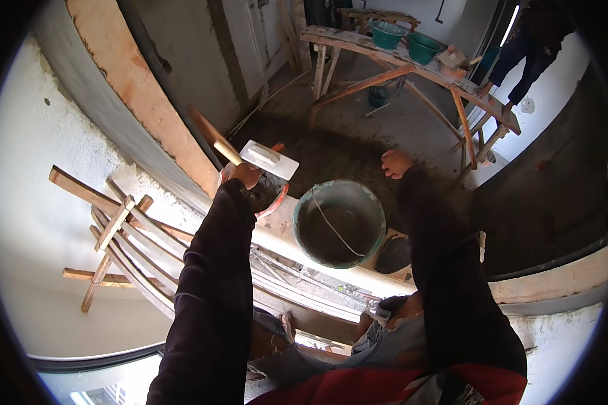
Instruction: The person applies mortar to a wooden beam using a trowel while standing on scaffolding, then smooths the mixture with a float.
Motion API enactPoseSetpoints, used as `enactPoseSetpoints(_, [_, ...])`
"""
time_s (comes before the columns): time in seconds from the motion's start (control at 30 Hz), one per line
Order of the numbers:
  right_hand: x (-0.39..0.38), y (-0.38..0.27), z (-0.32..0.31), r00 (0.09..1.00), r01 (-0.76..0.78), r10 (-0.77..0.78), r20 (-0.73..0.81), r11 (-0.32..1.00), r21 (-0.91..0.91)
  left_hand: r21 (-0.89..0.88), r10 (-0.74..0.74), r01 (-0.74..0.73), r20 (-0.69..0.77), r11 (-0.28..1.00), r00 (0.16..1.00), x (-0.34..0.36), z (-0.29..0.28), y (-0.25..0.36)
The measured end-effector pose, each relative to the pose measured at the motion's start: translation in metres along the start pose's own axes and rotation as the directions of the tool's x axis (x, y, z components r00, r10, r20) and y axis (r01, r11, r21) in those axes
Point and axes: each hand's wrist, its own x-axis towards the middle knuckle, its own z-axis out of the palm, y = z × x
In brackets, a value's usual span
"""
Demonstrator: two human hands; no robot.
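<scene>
My left hand is closed by the lower end of a pale wooden handle; the tool's other end is hidden. Beside it, a white rectangular float with a raised grip lies across a red-rimmed tub holding dark grey mortar. To the right of the tub stands a round green bucket with a thin wire handle across its mouth; its inside looks murky grey. Beyond the bucket on the right, my right hand hangs in the air, fingers curled, with nothing visible in it.
A plank supports the tub and bucket high above the dark floor. Wooden framing is at the left. Across the room, a trestle platform carries green tubs, and a person stands barefoot on it.
</scene>
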Motion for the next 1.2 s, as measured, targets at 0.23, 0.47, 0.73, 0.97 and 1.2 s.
enactPoseSetpoints(0.23, [-0.002, 0.001, 0.008, 0.998, -0.055, 0.055, -0.006, 0.998, 0.015, 0.057, 0.031, -0.034, 0.054, 0.998, 0.998, 0.008, -0.001, -0.028])
enactPoseSetpoints(0.47, [-0.01, -0.016, 0.01, 0.999, -0.039, 0.037, -0.029, 0.997, -0.07, 0.101, 0.011, -0.016, 0.047, 0.995, 0.999, 0.006, -0.002, -0.043])
enactPoseSetpoints(0.73, [-0.016, -0.038, 0.032, 1.0, -0.009, 0.01, 0.026, 0.999, -0.044, 0.01, -0.004, 0.004, 0.042, 1.0, 0.999, 0.023, 0.004, -0.06])
enactPoseSetpoints(0.97, [-0.013, -0.032, 0.022, 1.0, 0.007, -0.007, -0.004, 0.999, -0.039, 0.24, -0.059, 0.058, -0.003, 0.969, 0.998, 0.013, 0.008, 0.006])
enactPoseSetpoints(1.2, [-0.029, -0.026, 0.003, 0.999, -0.028, 0.026, -0.043, 0.998, -0.049, 0.381, -0.006, 0.022, -0.043, 0.924, 0.999, 0.04, 0.016, 0.043])
